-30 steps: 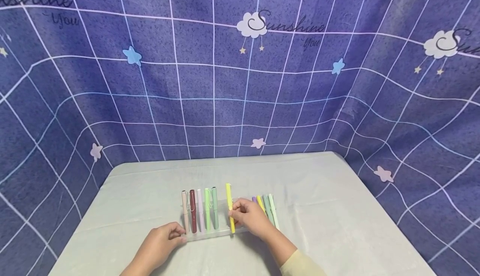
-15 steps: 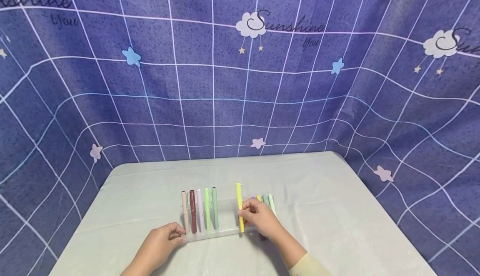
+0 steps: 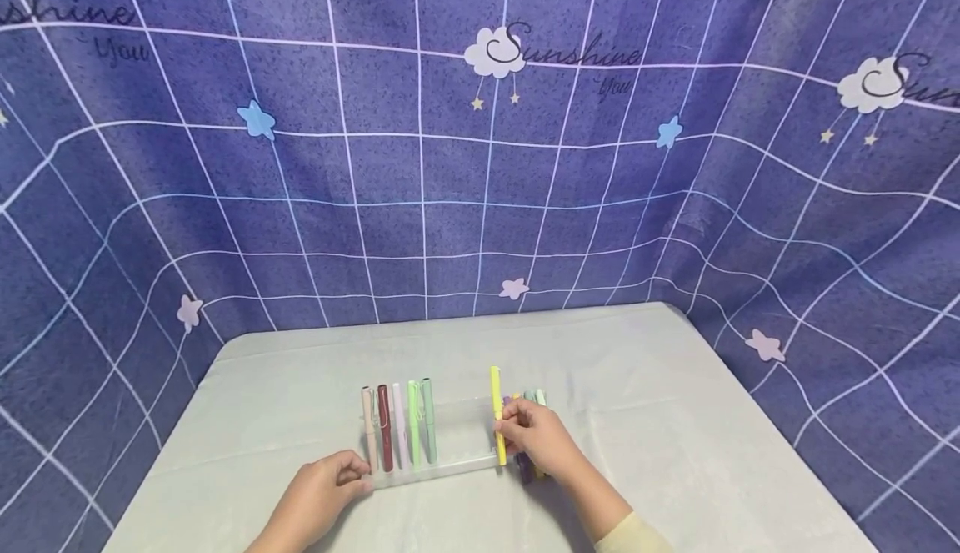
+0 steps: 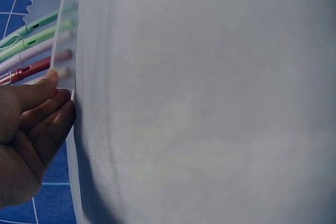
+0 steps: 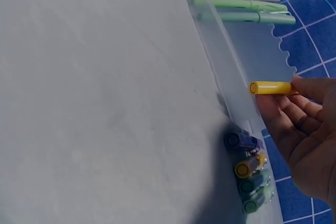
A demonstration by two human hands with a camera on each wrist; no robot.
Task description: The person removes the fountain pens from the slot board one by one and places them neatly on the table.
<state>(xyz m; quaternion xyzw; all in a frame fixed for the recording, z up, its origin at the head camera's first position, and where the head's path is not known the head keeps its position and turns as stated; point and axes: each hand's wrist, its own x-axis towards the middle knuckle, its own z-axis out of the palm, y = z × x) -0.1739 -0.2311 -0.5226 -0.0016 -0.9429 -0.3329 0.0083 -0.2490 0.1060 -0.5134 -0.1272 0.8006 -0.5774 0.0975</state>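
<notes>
Between thumb and fingers my right hand (image 3: 543, 436) pinches a yellow pen (image 3: 497, 403), held nearly upright over the right part of a clear plastic pen rack (image 3: 435, 476). My left hand (image 3: 321, 486) grips the rack's left end, thumb against its front wall in the left wrist view. Standing in the rack's left part are a beige pen (image 3: 368, 419), a dark red pen (image 3: 385, 428), a lilac pen (image 3: 400, 424), a light green pen (image 3: 414, 424) and a sage green pen (image 3: 428, 419). The yellow pen's lower end shows in the right wrist view.
Just right of the rack lie several more pens, partly hidden by my right hand in the head view: a purple pen (image 5: 241, 141), a yellow-orange pen (image 5: 249, 166) and green ones. A pale cloth (image 3: 675, 453) covers the table; a blue grid-patterned curtain (image 3: 390, 161) surrounds it.
My right hand has moved to the right with the yellow pen, from the rack's middle toward its right end. The left hand stays at the rack's left end.
</notes>
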